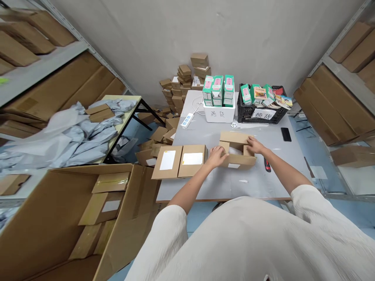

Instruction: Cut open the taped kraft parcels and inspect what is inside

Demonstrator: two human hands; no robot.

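Observation:
An open cardboard box (243, 161) stands on the grey table with its flaps raised and a white label on its front. My left hand (217, 157) grips the box at its left side, fingers bent over the flap. On the opposite side, my right hand (254, 145) holds the right flap near the back corner. Something pale shows inside the box, but I cannot make out what. Close to my left hand sit two closed cardboard boxes, one (191, 160) beside the other (167, 162), each with a white label. A red-and-black box cutter (267, 165) lies right of the open box.
At the table's back are a white bin (219, 114) of green-and-white packs and a black crate (244, 114) of packs and books. A phone (286, 134) lies right, a power strip (187, 120) left. A large carton (146, 191) holding boxes stands on the left.

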